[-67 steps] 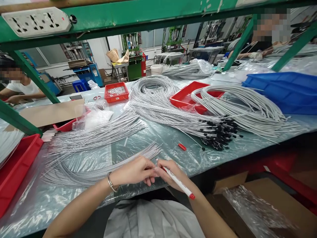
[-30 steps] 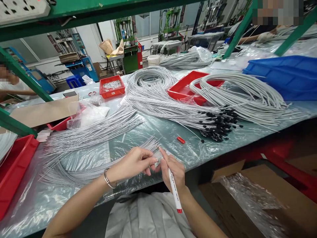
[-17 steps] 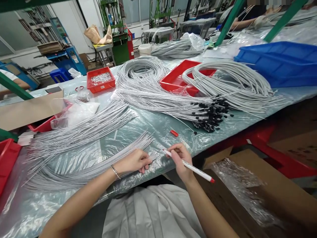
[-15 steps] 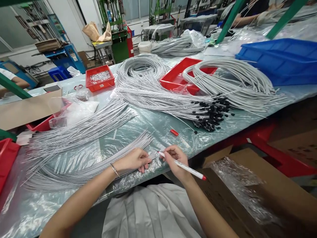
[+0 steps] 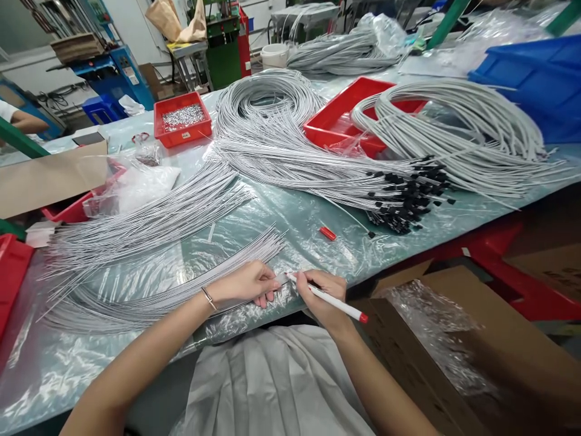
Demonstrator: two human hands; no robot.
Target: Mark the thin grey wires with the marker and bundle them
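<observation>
My left hand (image 5: pixel 259 284) pinches a small flat grey strip (image 5: pixel 282 278) near the table's front edge. A white marker pen (image 5: pixel 333 303) with a red end rests in the closed fingers of my right hand (image 5: pixel 324 297). Its tip is at or just beside the strip; whether they touch I cannot tell. The marker's red cap (image 5: pixel 327 233) lies loose on the plastic-covered table (image 5: pixel 245 212). Behind my left hand a bundle of thin grey cables (image 5: pixel 181 293) curves leftward, and a second bundle of cables (image 5: pixel 149 233) lies farther back.
Cables with black ends (image 5: pixel 408 194), a coil of grey cable (image 5: pixel 449 127) and red trays (image 5: pixel 181 124) cover the back. A blue bin (image 5: pixel 531 85) stands at right. Cardboard boxes (image 5: pixel 454 339) sit below the right edge. Another person's arm (image 5: pixel 27 121) shows at far left.
The pen tip has come closer to the strip, and the pen's red end has shifted slightly left. The whole view has tilted down a little. Both hands keep their grips.
</observation>
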